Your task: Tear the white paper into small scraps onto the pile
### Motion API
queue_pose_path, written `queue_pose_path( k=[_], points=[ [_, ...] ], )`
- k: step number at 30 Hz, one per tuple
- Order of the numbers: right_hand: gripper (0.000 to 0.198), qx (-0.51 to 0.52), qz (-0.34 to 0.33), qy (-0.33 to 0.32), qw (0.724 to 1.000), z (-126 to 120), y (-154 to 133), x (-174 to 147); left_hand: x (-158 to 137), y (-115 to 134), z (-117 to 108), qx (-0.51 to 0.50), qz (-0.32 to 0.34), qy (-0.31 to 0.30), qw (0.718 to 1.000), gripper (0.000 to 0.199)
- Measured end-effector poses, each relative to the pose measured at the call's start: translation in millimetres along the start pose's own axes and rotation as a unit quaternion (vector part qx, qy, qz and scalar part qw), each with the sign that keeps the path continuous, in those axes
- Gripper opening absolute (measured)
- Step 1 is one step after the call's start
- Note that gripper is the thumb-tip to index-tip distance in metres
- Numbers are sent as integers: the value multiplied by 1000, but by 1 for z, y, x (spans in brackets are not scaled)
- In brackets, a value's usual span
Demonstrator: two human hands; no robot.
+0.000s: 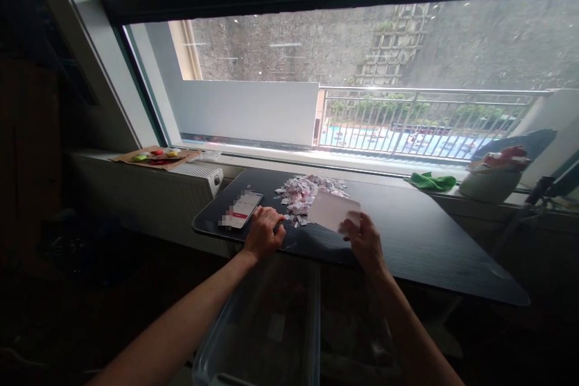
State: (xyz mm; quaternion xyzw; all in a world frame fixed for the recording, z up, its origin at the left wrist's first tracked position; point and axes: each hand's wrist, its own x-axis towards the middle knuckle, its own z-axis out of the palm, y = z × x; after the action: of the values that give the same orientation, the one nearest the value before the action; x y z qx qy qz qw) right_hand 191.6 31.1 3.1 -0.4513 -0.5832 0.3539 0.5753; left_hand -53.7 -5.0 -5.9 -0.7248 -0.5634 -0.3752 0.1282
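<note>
On the dark table lies a heap of small paper scraps, mostly white with pinkish bits. My right hand grips a translucent white plastic sheet by its lower right corner. The sheet is tilted and covers part of the heap's near right side. My left hand rests at the table's near edge, its fingers loosely bent and the thumb apart, with nothing visible in it. Just left of that hand is a phone with a lit screen, partly blurred out; whether the fingers touch it, I cannot tell.
Below the table's near edge stands a clear plastic bin. Along the windowsill are a cardboard piece with colourful items, a green cloth and a pale pot with a bundle in it. A white radiator adjoins the table's left.
</note>
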Motion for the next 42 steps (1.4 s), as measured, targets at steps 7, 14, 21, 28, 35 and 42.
queue_pose_path(
  k=[7, 14, 21, 28, 35, 42],
  points=[
    [37, -32, 1, -42, 999, -1, 3, 0, 0, 0, -1, 2, 7, 2, 1000, 15],
    [33, -27, -4, -41, 999, 1, 0, -3, 0, 1, -3, 6, 14, -3, 1000, 15],
    [31, -21, -13, -20, 999, 0, -1, -4, 0, 1, -3, 4, 16, -3, 1000, 16],
    [26, -87, -5, 18, 996, -3, -1, -6, 0, 2, -4, 9, 9, -8, 1000, 16],
    [23, -102, -11, 27, 994, -3, -7, -7, 0, 3, -5, 6, 16, -4, 1000, 16],
    [21, -85, -12, 105, 991, -6, -9, -9, 0, 3, -5, 10, 6, -14, 1000, 16]
  ],
)
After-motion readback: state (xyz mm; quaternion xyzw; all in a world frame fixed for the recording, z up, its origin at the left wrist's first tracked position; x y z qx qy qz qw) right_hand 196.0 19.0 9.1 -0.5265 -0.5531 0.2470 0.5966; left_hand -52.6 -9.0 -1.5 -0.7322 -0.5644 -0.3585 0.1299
